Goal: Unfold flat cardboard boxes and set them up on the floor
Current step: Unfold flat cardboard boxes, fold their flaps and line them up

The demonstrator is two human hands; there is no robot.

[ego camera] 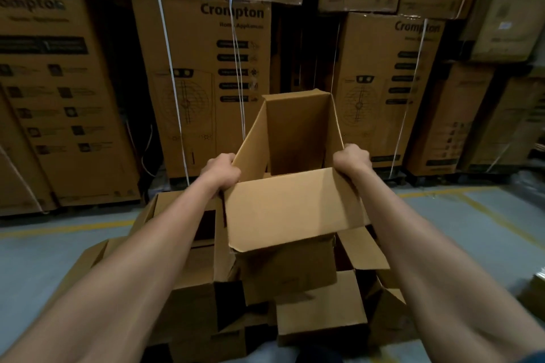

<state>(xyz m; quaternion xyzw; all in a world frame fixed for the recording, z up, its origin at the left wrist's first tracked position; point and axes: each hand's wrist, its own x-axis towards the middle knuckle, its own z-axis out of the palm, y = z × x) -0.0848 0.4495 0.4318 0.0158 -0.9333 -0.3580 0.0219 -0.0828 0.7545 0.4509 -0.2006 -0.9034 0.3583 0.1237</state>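
Observation:
An opened brown cardboard box (292,206) hangs in the air at the middle of the view, its open top facing me and its far flap standing up. My left hand (222,169) grips the box's left wall at the near corner. My right hand (351,158) grips the right wall at the other near corner. Both arms are stretched forward. Below the held box, several other opened cardboard boxes (321,306) stand and lie crowded together on the floor.
Tall strapped Crompton cartons (203,82) are stacked in a wall across the back, with more cartons on top. The grey floor (460,233) has yellow painted lines. Another carton's corner (535,295) shows at the right edge.

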